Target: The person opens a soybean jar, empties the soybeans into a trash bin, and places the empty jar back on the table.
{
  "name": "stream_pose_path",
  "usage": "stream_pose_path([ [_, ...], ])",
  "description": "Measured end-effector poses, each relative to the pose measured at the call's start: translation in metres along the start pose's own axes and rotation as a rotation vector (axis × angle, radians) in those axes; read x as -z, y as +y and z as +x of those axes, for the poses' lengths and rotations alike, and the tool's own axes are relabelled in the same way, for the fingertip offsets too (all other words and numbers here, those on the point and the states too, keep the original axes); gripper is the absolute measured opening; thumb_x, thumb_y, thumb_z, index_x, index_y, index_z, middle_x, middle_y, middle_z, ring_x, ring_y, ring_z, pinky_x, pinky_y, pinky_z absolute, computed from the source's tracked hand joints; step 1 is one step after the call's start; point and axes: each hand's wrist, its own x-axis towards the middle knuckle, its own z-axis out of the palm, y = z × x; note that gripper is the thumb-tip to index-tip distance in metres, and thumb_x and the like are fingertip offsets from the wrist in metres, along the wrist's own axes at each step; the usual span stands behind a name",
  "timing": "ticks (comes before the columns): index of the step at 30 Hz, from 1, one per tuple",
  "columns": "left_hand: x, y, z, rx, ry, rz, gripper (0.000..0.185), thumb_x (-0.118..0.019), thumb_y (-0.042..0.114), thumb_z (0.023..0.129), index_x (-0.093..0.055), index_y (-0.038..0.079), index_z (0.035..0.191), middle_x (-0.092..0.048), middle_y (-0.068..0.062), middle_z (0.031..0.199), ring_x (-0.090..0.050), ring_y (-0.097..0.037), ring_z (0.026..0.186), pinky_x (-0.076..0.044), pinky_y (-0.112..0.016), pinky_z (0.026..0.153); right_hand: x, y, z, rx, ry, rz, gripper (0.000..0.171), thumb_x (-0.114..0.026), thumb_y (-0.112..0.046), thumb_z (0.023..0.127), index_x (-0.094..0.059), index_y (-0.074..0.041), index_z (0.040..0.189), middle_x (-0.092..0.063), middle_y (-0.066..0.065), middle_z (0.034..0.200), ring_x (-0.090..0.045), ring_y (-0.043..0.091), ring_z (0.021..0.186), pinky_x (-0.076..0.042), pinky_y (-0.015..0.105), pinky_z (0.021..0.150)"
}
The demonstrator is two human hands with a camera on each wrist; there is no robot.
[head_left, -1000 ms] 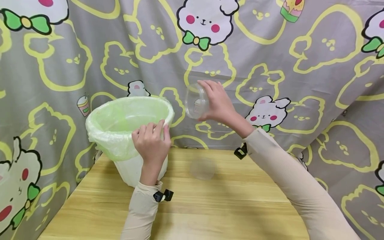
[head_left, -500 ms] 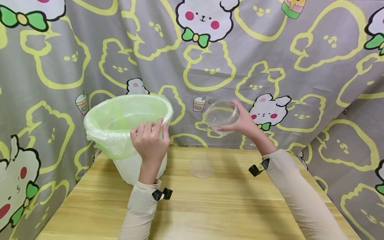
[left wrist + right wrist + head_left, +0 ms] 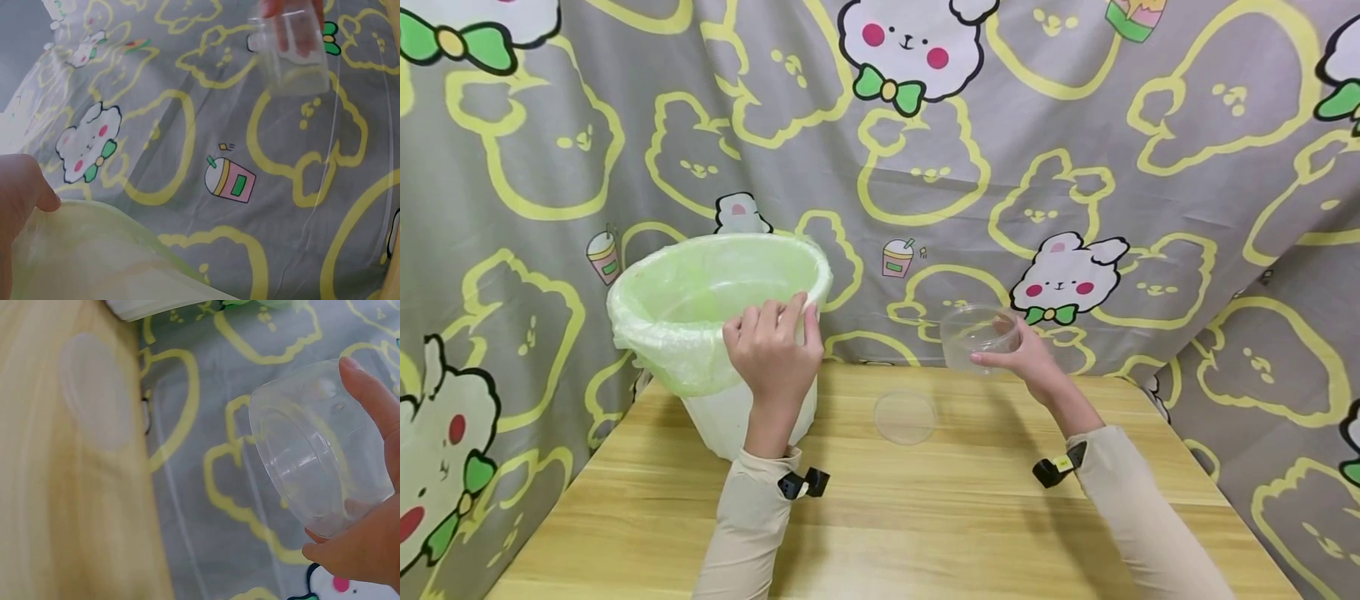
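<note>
My left hand (image 3: 775,354) grips the near right rim of a white trash bin (image 3: 718,425) with a green plastic liner (image 3: 700,362) folded over its edge. In the left wrist view the thumb (image 3: 44,194) lies at the liner-covered rim. My right hand (image 3: 1037,362) holds a clear round plastic container (image 3: 973,342) above the back of the table, fingers and thumb around its side. Nothing shows inside it. A clear round lid (image 3: 905,418) lies flat on the table between the bin and the right hand; the right wrist view shows this lid (image 3: 97,390) too.
The wooden table (image 3: 925,517) runs back to a grey patterned curtain (image 3: 820,183), which hangs close behind the bin and the right hand. The bin stands at the table's back left.
My right hand has carried the clear container right and downward, away from the bin, turning it more upright. The left hand stays on the rim, and the lid lies where it was.
</note>
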Motion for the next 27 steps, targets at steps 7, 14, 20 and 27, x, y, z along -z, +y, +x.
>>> stream_pose_path([
  [7,0.000,-0.002,-0.001,-0.001,-0.003,0.006,0.016,-0.071,0.023,0.089,-0.080,0.012,0.097,-0.072,-0.011,0.077,-0.060,-0.032,0.071,-0.041,-0.047,0.076,-0.006,0.028,-0.004,-0.041,-0.005,0.049,0.104,-0.084,-0.019,0.084,-0.017,-0.014,0.163,-0.022,0.023,0.166,-0.027,0.040,0.150,-0.026,0.059,0.121],
  [14,0.001,-0.002,-0.002,0.001,-0.010,0.010,0.017,-0.071,0.024,0.090,-0.080,0.012,0.097,-0.071,-0.011,0.077,-0.060,-0.033,0.072,-0.041,-0.047,0.077,-0.016,0.051,-0.008,-0.084,0.005,0.061,0.100,-0.083,-0.018,0.084,-0.022,-0.016,0.163,-0.027,0.024,0.162,-0.032,0.039,0.142,-0.030,0.055,0.118],
  [20,0.001,-0.002,-0.002,0.003,-0.002,0.005,0.016,-0.072,0.024,0.089,-0.080,0.012,0.097,-0.071,-0.011,0.077,-0.060,-0.032,0.071,-0.041,-0.047,0.076,-0.021,0.064,-0.009,-0.114,0.017,0.067,0.098,-0.084,-0.019,0.084,-0.024,-0.013,0.161,-0.028,0.025,0.160,-0.035,0.036,0.135,-0.031,0.053,0.116],
  [27,0.000,0.000,0.000,0.000,0.001,0.007,0.016,-0.072,0.024,0.089,-0.080,0.012,0.097,-0.072,-0.010,0.077,-0.060,-0.032,0.072,-0.041,-0.047,0.077,-0.023,0.074,-0.009,-0.153,0.019,0.024,0.100,-0.084,-0.025,0.083,-0.022,-0.011,0.161,-0.028,0.024,0.162,-0.031,0.042,0.145,-0.028,0.059,0.119],
])
